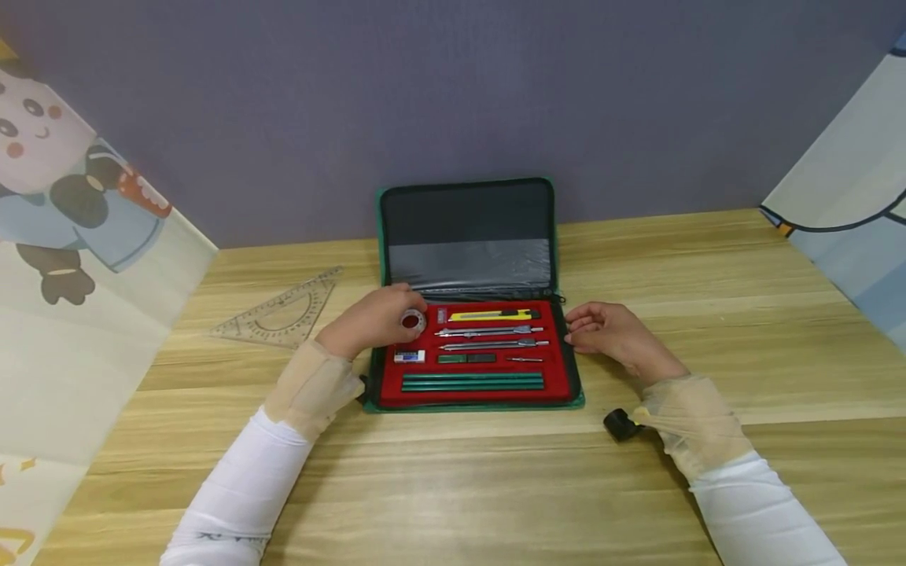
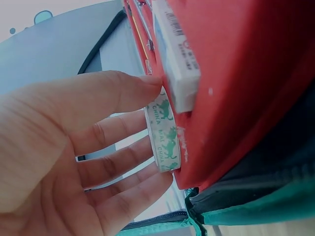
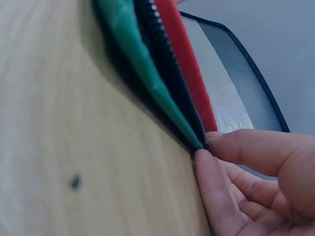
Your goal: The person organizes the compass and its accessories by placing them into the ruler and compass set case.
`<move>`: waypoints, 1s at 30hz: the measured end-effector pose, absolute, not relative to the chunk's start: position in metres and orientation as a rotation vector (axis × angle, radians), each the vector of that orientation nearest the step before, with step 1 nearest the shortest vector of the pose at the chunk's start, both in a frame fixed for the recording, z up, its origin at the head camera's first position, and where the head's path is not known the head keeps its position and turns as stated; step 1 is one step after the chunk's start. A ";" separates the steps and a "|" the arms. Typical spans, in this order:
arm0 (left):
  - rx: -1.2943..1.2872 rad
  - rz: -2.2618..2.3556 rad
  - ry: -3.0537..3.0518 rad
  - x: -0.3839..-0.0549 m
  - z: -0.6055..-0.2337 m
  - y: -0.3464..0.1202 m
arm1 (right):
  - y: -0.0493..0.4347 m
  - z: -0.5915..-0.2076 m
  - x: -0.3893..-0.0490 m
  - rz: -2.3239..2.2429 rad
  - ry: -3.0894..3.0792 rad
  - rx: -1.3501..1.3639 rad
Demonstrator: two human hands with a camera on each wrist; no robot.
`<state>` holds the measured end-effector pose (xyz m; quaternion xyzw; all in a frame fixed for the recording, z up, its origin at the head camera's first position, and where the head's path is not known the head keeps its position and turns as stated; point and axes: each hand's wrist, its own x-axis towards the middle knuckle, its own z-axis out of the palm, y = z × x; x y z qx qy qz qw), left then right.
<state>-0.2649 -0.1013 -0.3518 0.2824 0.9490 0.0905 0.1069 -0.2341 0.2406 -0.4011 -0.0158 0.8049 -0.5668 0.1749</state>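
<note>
A green zip case (image 1: pixel 467 407) lies unfolded on the table, with a red insert (image 1: pixel 559 377) of drawing tools. At the insert's upper left, my left hand (image 1: pixel 375 318) holds a small roll of tape (image 1: pixel 422 324) between thumb and fingers. Green print covers the tape's rim in the left wrist view, where the roll (image 2: pixel 165 132) touches the red insert. A white boxed eraser (image 1: pixel 410 357) sits just below that hand. Across the case, my right hand (image 1: pixel 612 338) pinches the zipper edge (image 3: pixel 194 132) between thumb and finger.
The insert also carries a yellow cutter (image 1: pixel 488 316), two silver compasses (image 1: pixel 488 332), a green lead case (image 1: pixel 453 358) and green pencils (image 1: pixel 473 382). A clear set square (image 1: pixel 279 310) lies at left. Near the right wrist is a small black object (image 1: pixel 620 425). A grey wall (image 1: pixel 467 94) stands behind.
</note>
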 end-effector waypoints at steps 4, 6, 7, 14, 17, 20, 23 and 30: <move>0.817 0.260 2.800 -0.265 -0.352 -0.100 | 0.240 -0.401 -0.235 -1.609 2.281 -0.033; 0.817 0.256 2.801 -0.265 -0.351 -0.099 | 0.240 -0.400 -0.234 -1.618 2.273 -0.039; 0.818 0.255 2.801 -0.265 -0.351 -0.099 | 0.240 -0.400 -0.233 -1.624 2.266 -0.042; 0.839 0.251 2.793 -0.264 -0.351 -0.100 | 0.240 -0.400 -0.232 -1.646 2.243 -0.077; 0.845 0.263 2.796 -0.264 -0.352 -0.100 | 0.241 -0.400 -0.232 -1.641 2.255 -0.081; 0.876 0.266 2.805 -0.265 -0.353 -0.101 | 0.241 -0.401 -0.232 -1.642 2.256 -0.084; 0.894 0.260 2.808 -0.264 -0.353 -0.102 | 0.240 -0.401 -0.232 -1.647 2.248 -0.080; 0.871 0.264 2.812 -0.263 -0.354 -0.102 | 0.239 -0.399 -0.231 -1.640 2.255 -0.065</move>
